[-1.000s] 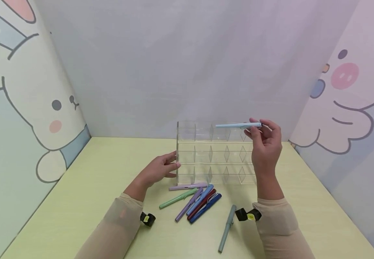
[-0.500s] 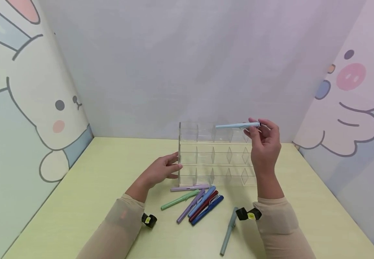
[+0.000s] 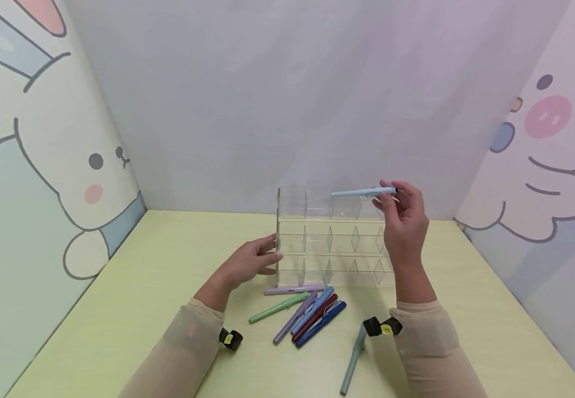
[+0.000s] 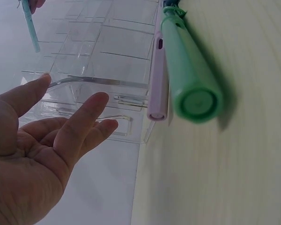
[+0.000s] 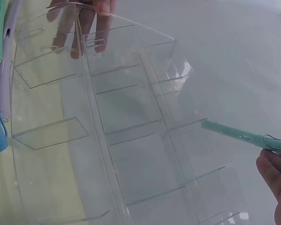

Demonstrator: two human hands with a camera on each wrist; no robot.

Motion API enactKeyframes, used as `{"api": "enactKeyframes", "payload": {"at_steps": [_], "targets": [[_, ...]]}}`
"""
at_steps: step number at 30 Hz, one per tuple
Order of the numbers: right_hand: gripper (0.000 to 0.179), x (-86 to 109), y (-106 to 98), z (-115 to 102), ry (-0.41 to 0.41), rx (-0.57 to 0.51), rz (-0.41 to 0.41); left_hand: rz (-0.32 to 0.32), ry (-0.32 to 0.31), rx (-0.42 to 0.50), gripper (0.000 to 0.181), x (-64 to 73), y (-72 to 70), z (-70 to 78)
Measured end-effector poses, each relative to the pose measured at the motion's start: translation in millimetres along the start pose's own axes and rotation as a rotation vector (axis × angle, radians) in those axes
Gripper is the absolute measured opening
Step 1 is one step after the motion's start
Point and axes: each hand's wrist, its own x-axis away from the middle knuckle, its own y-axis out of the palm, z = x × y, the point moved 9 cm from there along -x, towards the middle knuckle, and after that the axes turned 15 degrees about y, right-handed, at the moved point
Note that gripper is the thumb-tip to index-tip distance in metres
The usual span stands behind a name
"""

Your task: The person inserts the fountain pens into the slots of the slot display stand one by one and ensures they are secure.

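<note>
**Light blue pen level across the upper tier, pinched at its clip end by the right hand**

Right hand (image 3: 407, 226): thumb and fingertips closed in a pinch on the light blue pen (image 3: 357, 193). From this grip the pen points to the person's left, long axis nearly level and roughly parallel to the rack's tiers. The right hand is the nearer. Free end overlaps the top tier of the clear rack (image 3: 337, 255) in view; contact cannot be told.

Left hand (image 3: 247, 262): fingers extended along the rack's left side, thumb at its front edge.

Tabletop (image 3: 193, 232): the rack stands towards the back edge. Six pens lie bunched before its front, the green pen (image 3: 278, 308) among them; a grey-green pen (image 3: 354, 359) lies apart, nearer the front edge. Grey backdrop (image 3: 267, 110) behind, cartoon-printed panels either side.
</note>
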Motion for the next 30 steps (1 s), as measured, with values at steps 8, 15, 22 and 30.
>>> {"api": "enactKeyframes", "payload": {"at_steps": [8,15,22,30], "targets": [[0.029,-1.8,0.2,-5.1,-0.033,-0.051,-0.001,-0.005,0.002,0.004,0.075,-0.5,1.4,-2.4],[0.029,-4.5,4.2,-7.8,-0.034,-0.05,-0.004,-0.01,-0.002,-0.016,0.076,-0.2,2.6,-2.6],[0.026,-7.7,7.6,-1.6,0.0,-0.079,-0.002,-0.017,-0.005,-0.02,0.076,-0.5,2.3,0.1],[0.024,-4.8,21.5,5.9,-0.034,-0.045,-0.032,-0.006,-0.011,-0.014,0.075,0.3,-0.6,-1.2]]}}
